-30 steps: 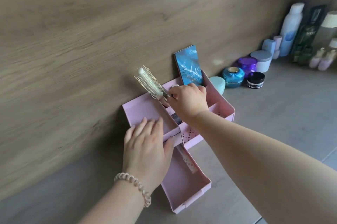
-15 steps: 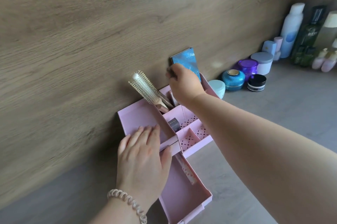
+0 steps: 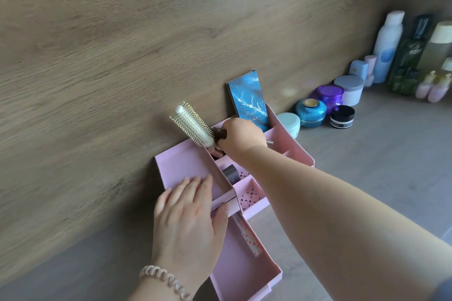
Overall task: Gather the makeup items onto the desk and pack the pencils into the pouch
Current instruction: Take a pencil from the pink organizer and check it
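A pink desk organizer [image 3: 181,166] stands against the wooden wall, its drawer [image 3: 244,273] pulled out toward me. My left hand [image 3: 188,222] lies flat on the organizer's left top, thumb at the drawer opening. My right hand [image 3: 242,139] is in the back compartment, closed on a dark slim makeup stick [image 3: 220,133] whose metal end pokes out on the right. A white round hairbrush [image 3: 193,124] leans just left of that hand. A blue palette [image 3: 249,100] stands upright behind it. A patterned stick [image 3: 247,237] lies in the drawer. No pouch is in view.
A small dark box [image 3: 231,173] sits in a middle compartment. To the right along the wall stand a pale aqua jar [image 3: 289,123], a teal jar [image 3: 310,113], a purple jar [image 3: 330,95], a black jar [image 3: 342,117] and several tall bottles [image 3: 389,46]. The grey desk surface [image 3: 367,178] extends to the right.
My right hand came down from the blue palette's top edge to the compartment beside the hairbrush and closed on a dark stick. The left hand stayed on the organizer.
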### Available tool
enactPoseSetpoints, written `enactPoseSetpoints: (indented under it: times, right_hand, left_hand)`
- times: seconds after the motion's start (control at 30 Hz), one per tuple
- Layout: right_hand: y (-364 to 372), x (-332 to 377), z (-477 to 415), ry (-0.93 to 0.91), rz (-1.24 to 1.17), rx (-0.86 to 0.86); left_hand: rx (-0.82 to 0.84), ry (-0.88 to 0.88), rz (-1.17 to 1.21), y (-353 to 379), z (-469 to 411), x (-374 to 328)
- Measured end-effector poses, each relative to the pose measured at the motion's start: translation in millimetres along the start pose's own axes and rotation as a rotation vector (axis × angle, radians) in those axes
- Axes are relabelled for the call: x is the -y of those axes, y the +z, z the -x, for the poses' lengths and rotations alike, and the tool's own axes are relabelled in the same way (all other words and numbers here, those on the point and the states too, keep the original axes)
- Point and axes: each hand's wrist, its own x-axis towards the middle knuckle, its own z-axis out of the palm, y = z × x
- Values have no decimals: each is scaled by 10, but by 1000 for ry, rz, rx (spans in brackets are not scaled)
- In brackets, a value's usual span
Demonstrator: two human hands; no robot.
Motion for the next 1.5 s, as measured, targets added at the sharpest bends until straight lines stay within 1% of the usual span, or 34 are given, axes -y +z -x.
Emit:
enactPoseSetpoints:
  times: [0.1, 0.17, 0.23, 0.33, 0.4, 0.5, 0.6, 0.67, 0.73, 0.8, 0.87, 0.9, 0.93, 0.97, 1.0, 1.03, 1.07, 1.1, 1.17, 1.27, 1.33, 1.4, 1.43, 1.5]
  right_hand:
    - [41, 3, 15, -8, -43, -62]
    - [28, 28, 45, 0, -137, -168]
    - [-74, 77, 112, 20, -346, -304]
    - [-368, 117, 258, 64, -750, -468]
    - [-558, 62, 380, 94, -899, -534]
    - [-737, -116, 594, 225, -1016, -519]
    - [-941, -362, 888, 393, -1298, -409]
    - [-1155, -523, 1172, 447, -1464, -337]
    - [-1358, -633, 1446, 426, -1616, -280]
    - [-1557, -754, 1740, 362, -1714, -250]
    - [-1759, -810, 2036, 309, -1729, -245]
    - [-1855, -823, 2174, 289, -1724, -247]
    - [-1947, -829, 2301, 270, -1715, -253]
    - [-2047, -823, 2432, 252, -1698, -265]
    - [-2149, -816, 2564, 236, -1673, -287]
    - [-2268, -820, 2714, 219, -1645, -328]
    - [-2380, -833, 2858, 204, -1620, -372]
    - [-2483, -854, 3008, 197, -1596, -415]
    - [-2644, -931, 3341, 215, -1526, -496]
    - [-2719, -1077, 3790, 344, -1393, -588]
    - [-2690, -1270, 4189, 496, -1202, -700]
    - [-2627, -1454, 4607, 662, -991, -751]
    - [-2588, -1535, 4808, 743, -933, -754]
    - [-2564, -1665, 5295, 883, -937, -785]
  left_hand:
    - [0, 0, 1, 1, -3, -8]
    - [-10, 7, 1, -2, -9, -11]
    - [-23, 20, -3, 3, -13, -5]
    - [-47, 30, -9, 9, -11, 4]
    - [-65, 35, -12, 5, -6, -6]
    - [-61, 34, -29, 14, -6, 3]
    - [-18, 36, -26, 8, -9, 18]
    - [28, 38, -32, -16, 21, 7]
    - [43, 34, -60, -47, 49, 6]
    - [-29, 66, -38, -131, 63, -144]
    - [-66, 202, 96, -301, 104, -463]
    - [-52, 286, 236, -392, 125, -677]
    - [15, 326, 463, -506, 145, -914]
    - [158, 290, 748, -666, 188, -1175]
    - [370, 220, 1050, -859, 241, -1441]
    - [564, 157, 1298, -1014, 302, -1700]
    - [738, 109, 1458, -1125, 360, -1913]
    - [877, 105, 1553, -1219, 415, -2090]
    - [1033, 167, 1640, -1346, 533, -2395]
    - [1154, 213, 1649, -1244, 682, -2699]
    - [1298, 250, 1572, -1075, 821, -2948]
    - [1382, 261, 1467, -871, 993, -3190]
    - [1392, 285, 1414, -788, 1088, -3300]
    - [1414, 371, 1326, -691, 1365, -3605]
